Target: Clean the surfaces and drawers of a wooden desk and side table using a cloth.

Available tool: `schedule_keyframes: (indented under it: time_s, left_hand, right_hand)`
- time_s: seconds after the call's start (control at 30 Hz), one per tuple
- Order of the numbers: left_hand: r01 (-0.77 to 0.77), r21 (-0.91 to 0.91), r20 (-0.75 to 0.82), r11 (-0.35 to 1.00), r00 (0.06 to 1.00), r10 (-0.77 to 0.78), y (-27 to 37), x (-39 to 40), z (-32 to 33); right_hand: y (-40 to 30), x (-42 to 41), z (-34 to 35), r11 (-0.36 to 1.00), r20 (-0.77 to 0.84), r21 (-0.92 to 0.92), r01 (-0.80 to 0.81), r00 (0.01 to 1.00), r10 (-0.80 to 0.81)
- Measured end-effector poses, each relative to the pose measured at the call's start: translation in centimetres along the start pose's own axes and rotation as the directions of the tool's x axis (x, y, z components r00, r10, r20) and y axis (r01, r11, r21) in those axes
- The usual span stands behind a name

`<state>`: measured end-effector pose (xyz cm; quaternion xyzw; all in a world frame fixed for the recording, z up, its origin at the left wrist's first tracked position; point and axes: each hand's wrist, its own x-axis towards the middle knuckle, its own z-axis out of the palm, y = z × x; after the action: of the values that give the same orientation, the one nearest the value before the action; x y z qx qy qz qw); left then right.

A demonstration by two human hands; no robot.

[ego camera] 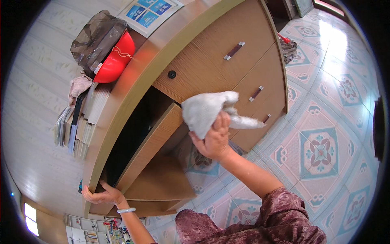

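Note:
A crumpled white cloth is gripped in my right hand, in front of the wooden desk's drawer fronts. My left hand rests at the near end of the desktop's edge, with its fingers around that edge; it wears a pale bangle at the wrist. Between the hands, a dark gap shows under the desktop, above a wooden front panel that stands out from it. A round black lock sits on the top drawer front, and a dark handle with silver ends is fixed there.
On the desktop are a red plastic bowl-shaped thing, a dark translucent bag, stacked books and papers and a framed picture. A mop head stands on the tiled floor beyond the desk. Shelves appear at lower left.

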<state>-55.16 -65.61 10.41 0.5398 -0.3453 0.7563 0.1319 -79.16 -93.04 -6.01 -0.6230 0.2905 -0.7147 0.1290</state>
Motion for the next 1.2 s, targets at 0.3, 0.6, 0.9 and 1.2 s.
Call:
schedule_keyframes:
  time_s: [0.3, 0.6, 0.9, 1.2]
  left_hand:
    - [-0.100, -0.016, 0.062, 0.995, 0.993, 0.101, -2.6, 0.2, -2.2]
    - [-0.076, -0.158, 0.047, 0.985, 0.995, 0.084, -1.6, 0.6, -1.4]
    - [-0.020, -0.327, 0.109, 0.945, 0.992, 0.059, -3.7, 0.2, -1.8]
    - [0.054, -0.297, 0.046, 0.953, 0.998, -0.042, -3.6, 0.4, -1.4]
  right_hand:
    - [6.5, 4.4, -0.3, 0.994, -0.256, 0.002, -0.111, 0.961, 0.107]
    - [27.1, 13.2, -8.1, 0.987, -0.251, -0.003, -0.162, 0.955, 0.156]
    - [16.6, 19.3, -5.6, 0.997, -0.172, 0.007, -0.076, 0.982, 0.076]
    - [10.2, 19.9, -5.7, 0.810, -0.022, -0.468, 0.354, 0.912, -0.410]
